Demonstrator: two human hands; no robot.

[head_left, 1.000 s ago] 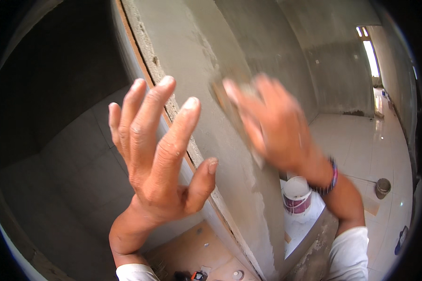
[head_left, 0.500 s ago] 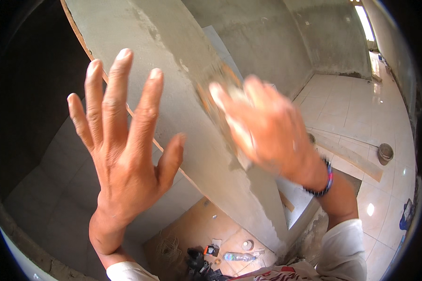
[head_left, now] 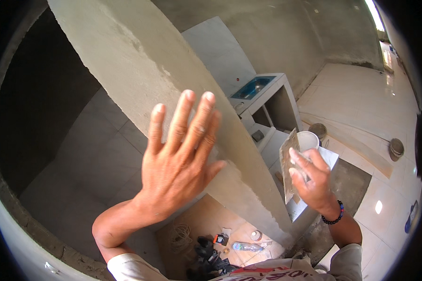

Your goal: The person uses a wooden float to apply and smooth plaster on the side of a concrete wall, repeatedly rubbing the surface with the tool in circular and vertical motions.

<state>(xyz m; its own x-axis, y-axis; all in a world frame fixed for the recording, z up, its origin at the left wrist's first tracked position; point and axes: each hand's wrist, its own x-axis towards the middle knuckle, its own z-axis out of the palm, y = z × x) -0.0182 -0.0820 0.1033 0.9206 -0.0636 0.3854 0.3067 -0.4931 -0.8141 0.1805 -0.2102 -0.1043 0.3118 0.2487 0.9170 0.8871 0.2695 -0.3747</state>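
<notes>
My left hand (head_left: 173,164) is open, its fingers spread in front of the narrow end face of a grey plastered wall (head_left: 122,65); I cannot tell whether the palm touches it. To the right of that wall, my right hand (head_left: 314,182) is closed around a plastering float (head_left: 287,166). The float is held on edge, its flat board turned toward the wall and smeared with grey mortar. A gap separates it from the wall. Damp, darker plaster runs down the wall's right side, with rough patches along the corner.
Behind the float are a white bucket (head_left: 309,138) and a tiled counter with a blue sink (head_left: 254,88). Farther right, a mortar-stained bucket (head_left: 396,148) and a long board (head_left: 365,157) lie on the tiled floor. Below are a plastic bottle (head_left: 247,247) and coiled cord (head_left: 179,236).
My right hand has moved right and down, away from the wall's corner, with the float now plainly visible. My left hand has shifted right across the wall. The view has turned, bringing the sink into sight.
</notes>
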